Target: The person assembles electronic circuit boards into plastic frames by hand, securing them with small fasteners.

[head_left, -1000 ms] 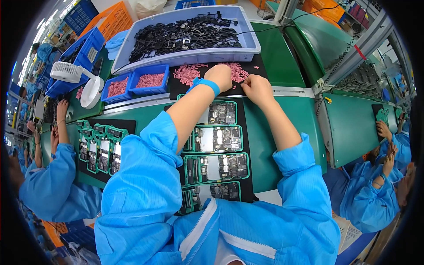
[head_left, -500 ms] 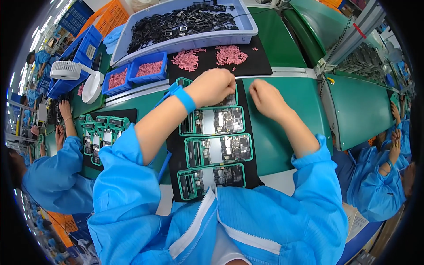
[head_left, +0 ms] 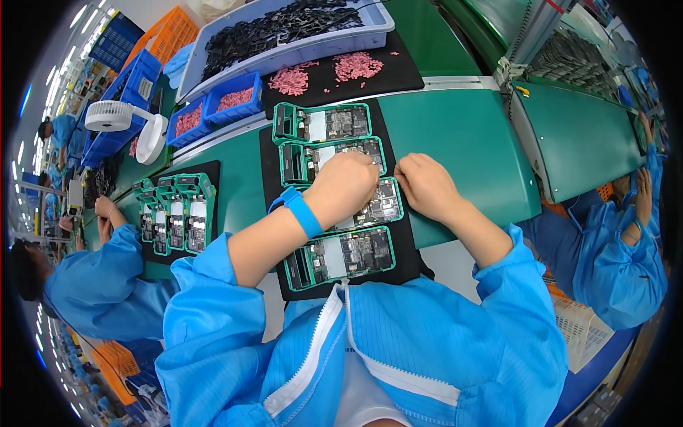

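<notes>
The person's left hand [head_left: 345,186], a blue wristband [head_left: 304,213] just behind it, was bent over the third of four green-framed circuit-board units, its fingers curled downward; whether they were clamped on anything could not be told, since the back of the hand hid the grip. The right hand [head_left: 425,186] was curled near the right end of that third unit [head_left: 386,201], its fingers drawn in toward the thumb (whether a small piece sat between them could not be told either). All four units lay in a column on a black mat [head_left: 408,245] on the green counter [head_left: 469,146]: the top unit [head_left: 348,122] and second unit [head_left: 293,164] beyond the left hand, the fourth unit [head_left: 356,255] nearest the person's body. Past the column, a second black mat [head_left: 393,77] bore two heaps of small pink pieces [head_left: 358,66], and to its left two blue bins [head_left: 250,107] held more of them. Behind these stood a pale blue tub [head_left: 334,43] of black plastic parts [head_left: 277,32]. Farther left, more green-framed units [head_left: 174,220] lay in a row near a co-worker's hand [head_left: 105,207].
</notes>
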Tool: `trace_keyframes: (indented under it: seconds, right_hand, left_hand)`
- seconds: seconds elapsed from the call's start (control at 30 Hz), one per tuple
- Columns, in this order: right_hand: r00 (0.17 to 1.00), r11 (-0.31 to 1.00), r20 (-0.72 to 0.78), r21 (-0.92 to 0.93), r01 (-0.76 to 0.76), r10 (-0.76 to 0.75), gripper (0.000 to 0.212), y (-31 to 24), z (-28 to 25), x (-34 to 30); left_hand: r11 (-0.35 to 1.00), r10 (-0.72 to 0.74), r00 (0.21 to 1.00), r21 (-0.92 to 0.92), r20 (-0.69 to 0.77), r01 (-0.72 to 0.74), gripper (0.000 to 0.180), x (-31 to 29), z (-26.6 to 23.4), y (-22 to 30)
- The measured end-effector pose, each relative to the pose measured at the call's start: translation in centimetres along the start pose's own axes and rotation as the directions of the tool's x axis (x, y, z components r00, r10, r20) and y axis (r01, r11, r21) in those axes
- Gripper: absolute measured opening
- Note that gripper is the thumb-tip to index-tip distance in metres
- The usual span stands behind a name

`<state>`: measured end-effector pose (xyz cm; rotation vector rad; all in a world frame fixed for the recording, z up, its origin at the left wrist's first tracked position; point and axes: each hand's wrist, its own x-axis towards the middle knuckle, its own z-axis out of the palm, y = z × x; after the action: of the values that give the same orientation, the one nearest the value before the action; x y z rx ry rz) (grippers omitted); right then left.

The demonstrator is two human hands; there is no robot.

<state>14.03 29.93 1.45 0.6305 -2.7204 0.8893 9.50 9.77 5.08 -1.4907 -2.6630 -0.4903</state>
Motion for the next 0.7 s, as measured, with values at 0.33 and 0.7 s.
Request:
trace_keyframes:
  seconds: [0.33,0.7]
  right_hand:
    - [0.998,1.000,-0.060,-0.025,-0.015,0.013,0.007,-0.2,0.6,-0.3]
    - [1.000,0.999,-0.027,-0.042,-0.006,0.005,0.007,0.0,0.5,-0.6]
  left_hand:
    - [0.997,-0.040,0.996,0.069,-0.079,0.045,0.003,-0.5,0.6,1.1]
    - [0.934,0.201,0.976,0.281,0.087,-0.218,0.012,-1.6,-0.6,1.6]
